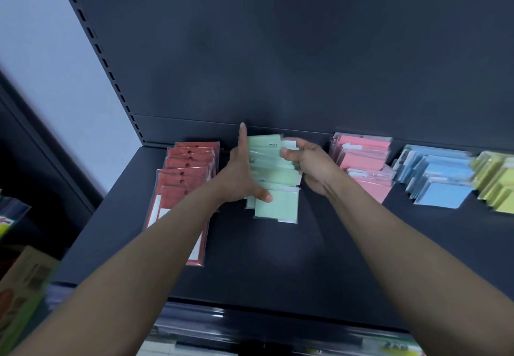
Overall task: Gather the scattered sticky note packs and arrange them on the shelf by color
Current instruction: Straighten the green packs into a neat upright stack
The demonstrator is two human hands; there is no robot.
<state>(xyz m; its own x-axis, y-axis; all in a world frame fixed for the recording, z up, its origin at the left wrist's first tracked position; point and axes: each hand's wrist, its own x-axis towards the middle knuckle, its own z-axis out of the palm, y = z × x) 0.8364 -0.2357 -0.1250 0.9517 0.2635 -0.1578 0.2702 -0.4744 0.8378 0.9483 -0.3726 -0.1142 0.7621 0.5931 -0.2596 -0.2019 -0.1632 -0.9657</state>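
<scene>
Small print on the rearmost green pack [261,142] is unreadable.

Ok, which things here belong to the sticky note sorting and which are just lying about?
Part of the job:
green packs
red packs
pink packs
blue packs
yellow packs
shelf they lie on

Just lying about:
cardboard box, lower left, off the shelf
bright packet at the left edge, too blurred to identify
</scene>
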